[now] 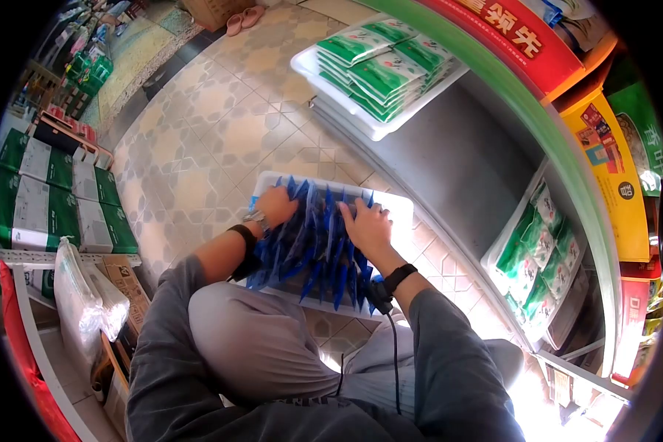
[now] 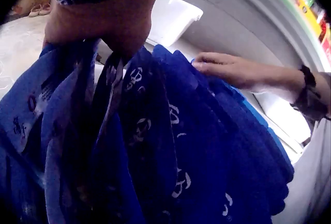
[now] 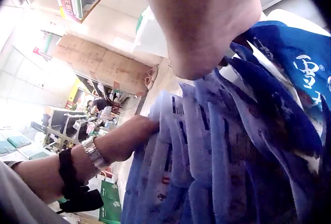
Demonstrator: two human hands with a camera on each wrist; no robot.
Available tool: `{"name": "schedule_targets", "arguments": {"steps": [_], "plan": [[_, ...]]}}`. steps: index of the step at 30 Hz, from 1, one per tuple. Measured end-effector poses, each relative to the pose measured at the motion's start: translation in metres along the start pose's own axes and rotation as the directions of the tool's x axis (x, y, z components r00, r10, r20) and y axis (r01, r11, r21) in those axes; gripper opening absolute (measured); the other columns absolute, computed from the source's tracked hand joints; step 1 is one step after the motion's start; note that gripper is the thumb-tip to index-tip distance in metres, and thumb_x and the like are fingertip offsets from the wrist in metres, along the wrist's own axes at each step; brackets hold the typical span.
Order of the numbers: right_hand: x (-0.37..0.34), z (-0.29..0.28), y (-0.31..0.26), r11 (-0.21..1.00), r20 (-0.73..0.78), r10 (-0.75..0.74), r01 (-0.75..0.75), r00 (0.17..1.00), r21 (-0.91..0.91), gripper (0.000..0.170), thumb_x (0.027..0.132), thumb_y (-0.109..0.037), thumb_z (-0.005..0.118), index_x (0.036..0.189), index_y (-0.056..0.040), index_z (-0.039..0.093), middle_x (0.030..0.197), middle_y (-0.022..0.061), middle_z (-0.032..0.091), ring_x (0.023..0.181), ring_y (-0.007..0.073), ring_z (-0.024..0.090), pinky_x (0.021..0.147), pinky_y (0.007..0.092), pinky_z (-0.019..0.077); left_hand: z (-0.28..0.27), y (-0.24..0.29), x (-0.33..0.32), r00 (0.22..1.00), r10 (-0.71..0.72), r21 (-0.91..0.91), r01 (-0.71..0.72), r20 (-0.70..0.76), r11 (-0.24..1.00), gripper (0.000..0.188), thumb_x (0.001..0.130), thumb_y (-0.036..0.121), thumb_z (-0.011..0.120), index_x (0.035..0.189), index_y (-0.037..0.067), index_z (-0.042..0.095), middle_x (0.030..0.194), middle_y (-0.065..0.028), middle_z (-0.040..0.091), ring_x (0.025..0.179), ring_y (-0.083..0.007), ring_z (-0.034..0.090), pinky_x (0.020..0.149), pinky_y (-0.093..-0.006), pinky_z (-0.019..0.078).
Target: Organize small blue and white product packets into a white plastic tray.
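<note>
In the head view, several blue packets stand on edge in a row in a white tray in front of the seated person's legs. The left hand grips the packets' top edges near the left end. Toward the right end, the right hand holds top edges between thumb and fingers. White print shows on the dark blue packets in the left wrist view, which hides the left fingertips behind them. Seen from the right wrist, the packets fan out below the right hand.
A white bin of stacked green-and-white packets sits on the grey shelf edge at upper right. Another bin with green packets is at right. Green-and-white boxes stack up at left, above plastic-wrapped goods. Tiled floor lies beyond.
</note>
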State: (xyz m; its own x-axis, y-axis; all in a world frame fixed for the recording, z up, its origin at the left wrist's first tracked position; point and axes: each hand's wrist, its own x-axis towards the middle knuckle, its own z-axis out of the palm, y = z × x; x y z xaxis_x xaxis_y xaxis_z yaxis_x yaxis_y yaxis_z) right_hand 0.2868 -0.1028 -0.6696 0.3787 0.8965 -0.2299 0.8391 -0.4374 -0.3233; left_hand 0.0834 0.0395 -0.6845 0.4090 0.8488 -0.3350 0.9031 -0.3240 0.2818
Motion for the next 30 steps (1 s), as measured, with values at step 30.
{"name": "schedule_targets", "arguments": {"steps": [30], "plan": [[0.050, 0.024, -0.007, 0.999, 0.188, -0.027, 0.018, 0.982, 0.049, 0.040, 0.090, -0.035, 0.060, 0.102, 0.0012, 0.071, 0.103, 0.0251, 0.069, 0.095, 0.0412, 0.068, 0.084, 0.0485, 0.0556, -0.200, -0.063, -0.055, 0.855, -0.086, 0.094, 0.156, -0.512, 0.983, 0.035, 0.089, 0.032, 0.064, 0.082, -0.003, 0.066, 0.086, -0.0262, 0.066, 0.082, -0.0452, 0.064, 0.073, -0.0521, 0.0498]]}}
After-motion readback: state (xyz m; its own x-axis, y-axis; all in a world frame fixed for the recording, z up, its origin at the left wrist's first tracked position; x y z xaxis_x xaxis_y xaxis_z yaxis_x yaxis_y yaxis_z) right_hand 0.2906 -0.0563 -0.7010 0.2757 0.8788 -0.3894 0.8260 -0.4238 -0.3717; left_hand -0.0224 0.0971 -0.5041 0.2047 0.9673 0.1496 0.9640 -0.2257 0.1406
